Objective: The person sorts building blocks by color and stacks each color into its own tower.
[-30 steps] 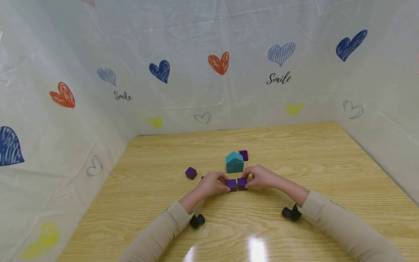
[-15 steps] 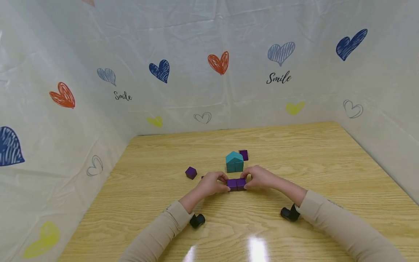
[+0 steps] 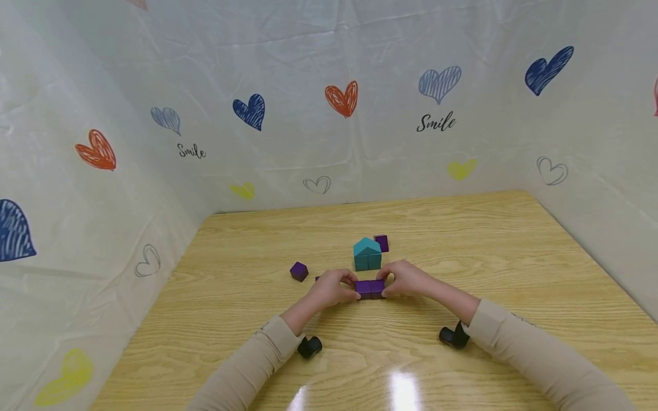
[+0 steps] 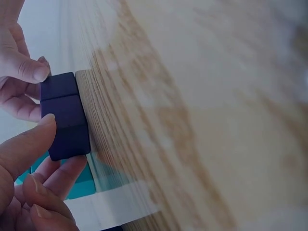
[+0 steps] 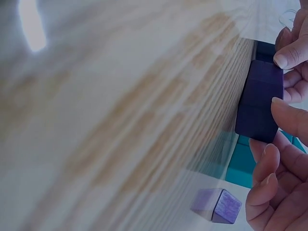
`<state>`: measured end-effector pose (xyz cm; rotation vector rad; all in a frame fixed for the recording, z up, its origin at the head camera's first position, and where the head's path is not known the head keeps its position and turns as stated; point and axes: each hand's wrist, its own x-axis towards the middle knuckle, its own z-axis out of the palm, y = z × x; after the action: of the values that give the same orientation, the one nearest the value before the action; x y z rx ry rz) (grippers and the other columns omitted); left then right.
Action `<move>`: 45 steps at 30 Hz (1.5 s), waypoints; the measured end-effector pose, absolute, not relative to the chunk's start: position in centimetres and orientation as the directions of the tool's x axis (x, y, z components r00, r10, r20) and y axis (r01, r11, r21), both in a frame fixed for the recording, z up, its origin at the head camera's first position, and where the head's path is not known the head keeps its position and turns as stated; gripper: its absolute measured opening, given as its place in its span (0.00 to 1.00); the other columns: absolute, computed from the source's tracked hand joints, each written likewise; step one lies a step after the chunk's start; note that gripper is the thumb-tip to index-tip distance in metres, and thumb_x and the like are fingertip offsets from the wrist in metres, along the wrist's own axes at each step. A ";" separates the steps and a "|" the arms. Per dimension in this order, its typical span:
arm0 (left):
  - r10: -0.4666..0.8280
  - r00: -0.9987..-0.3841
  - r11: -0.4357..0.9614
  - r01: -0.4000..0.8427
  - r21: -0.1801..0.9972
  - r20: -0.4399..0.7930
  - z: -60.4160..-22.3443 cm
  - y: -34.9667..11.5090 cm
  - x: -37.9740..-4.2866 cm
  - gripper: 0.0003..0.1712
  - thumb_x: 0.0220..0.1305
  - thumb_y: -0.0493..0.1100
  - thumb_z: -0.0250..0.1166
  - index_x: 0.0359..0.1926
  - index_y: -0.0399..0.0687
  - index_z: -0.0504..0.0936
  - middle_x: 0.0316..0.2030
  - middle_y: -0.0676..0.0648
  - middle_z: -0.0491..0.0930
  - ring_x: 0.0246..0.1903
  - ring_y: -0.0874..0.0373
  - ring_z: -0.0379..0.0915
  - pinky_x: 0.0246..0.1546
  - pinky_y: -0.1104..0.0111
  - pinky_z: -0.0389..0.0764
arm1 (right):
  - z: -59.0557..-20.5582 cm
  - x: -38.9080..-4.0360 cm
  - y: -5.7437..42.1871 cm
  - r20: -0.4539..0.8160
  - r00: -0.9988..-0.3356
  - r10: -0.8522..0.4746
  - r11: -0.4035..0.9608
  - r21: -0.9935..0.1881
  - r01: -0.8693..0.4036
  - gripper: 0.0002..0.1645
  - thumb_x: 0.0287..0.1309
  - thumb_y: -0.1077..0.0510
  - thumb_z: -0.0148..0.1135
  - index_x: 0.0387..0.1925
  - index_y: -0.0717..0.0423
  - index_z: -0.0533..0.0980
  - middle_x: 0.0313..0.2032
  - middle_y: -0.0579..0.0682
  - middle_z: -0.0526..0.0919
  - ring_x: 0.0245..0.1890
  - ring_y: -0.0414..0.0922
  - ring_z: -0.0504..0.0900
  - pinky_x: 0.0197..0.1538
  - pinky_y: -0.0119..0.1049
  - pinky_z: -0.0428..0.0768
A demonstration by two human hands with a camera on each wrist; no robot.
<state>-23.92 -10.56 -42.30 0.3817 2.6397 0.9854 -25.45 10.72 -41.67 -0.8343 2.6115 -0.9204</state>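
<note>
We see a sheet-screened tabletop recording set-up; its wider setting we cannot tell. Beneath the left hand (image 3: 331,288) and right hand (image 3: 408,279) lies a wood-grain table (image 3: 437,228). Beyond them and to both sides hangs a pale sheet (image 3: 288,154), printed with hearts (image 3: 249,111) and the word "Smile". Just behind each hand, we note a black wrist camera (image 3: 311,347).

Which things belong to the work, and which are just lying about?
In use:
two purple cubes, pinched between left hand and right hand

Seemingly lying about:
teal stack
purple cube behind it
lone purple cube at left
mostly hidden purple block
</note>
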 end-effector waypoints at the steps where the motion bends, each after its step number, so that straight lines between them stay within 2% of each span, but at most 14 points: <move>1: 0.345 -0.921 0.730 0.141 0.669 -0.183 -42.3 -10.6 -23.9 0.16 0.51 0.44 0.70 0.42 0.46 0.79 0.38 0.49 0.81 0.41 0.56 0.74 0.44 0.63 0.74 | -41.7 -25.4 10.7 -0.044 -0.806 -0.590 0.637 -0.638 -0.432 0.16 0.42 0.63 0.70 0.37 0.62 0.80 0.37 0.51 0.83 0.35 0.45 0.74 0.38 0.33 0.72; 20: 0.340 -0.922 0.728 0.134 0.672 -0.184 -42.2 -10.5 -23.8 0.16 0.51 0.44 0.70 0.42 0.46 0.79 0.38 0.49 0.81 0.42 0.55 0.74 0.45 0.62 0.74 | -41.5 -25.4 10.7 -0.074 -0.799 -0.597 0.641 -0.643 -0.419 0.17 0.44 0.63 0.69 0.39 0.63 0.79 0.38 0.51 0.82 0.35 0.45 0.73 0.38 0.34 0.73; 28: 0.339 -0.924 0.738 0.146 0.658 -0.175 -42.3 -10.5 -23.9 0.16 0.51 0.45 0.70 0.41 0.47 0.79 0.38 0.49 0.81 0.42 0.55 0.74 0.46 0.62 0.73 | -41.7 -25.5 10.6 -0.114 -0.818 -0.564 0.648 -0.675 -0.353 0.17 0.45 0.63 0.69 0.40 0.63 0.78 0.37 0.51 0.81 0.38 0.45 0.75 0.44 0.39 0.75; 39: 0.346 -0.921 0.741 0.152 0.654 -0.179 -42.3 -10.5 -23.9 0.17 0.51 0.45 0.70 0.42 0.46 0.79 0.38 0.48 0.81 0.42 0.56 0.74 0.44 0.62 0.74 | -42.1 -25.6 10.8 -0.116 -0.830 -0.546 0.650 -0.684 -0.332 0.18 0.43 0.61 0.70 0.38 0.64 0.76 0.35 0.52 0.80 0.38 0.46 0.76 0.43 0.39 0.75; 45: 0.357 -0.917 0.747 0.165 0.644 -0.179 -42.1 -10.4 -23.8 0.22 0.53 0.45 0.69 0.49 0.46 0.77 0.44 0.46 0.80 0.48 0.52 0.73 0.50 0.60 0.72 | -41.9 -25.6 10.8 -0.122 -0.834 -0.538 0.651 -0.689 -0.319 0.18 0.43 0.61 0.70 0.38 0.63 0.76 0.35 0.51 0.80 0.37 0.45 0.75 0.40 0.36 0.74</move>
<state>-23.78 -10.41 -42.13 0.4069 2.6569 0.9390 -25.55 10.84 -41.91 -0.6845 2.5557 -0.9784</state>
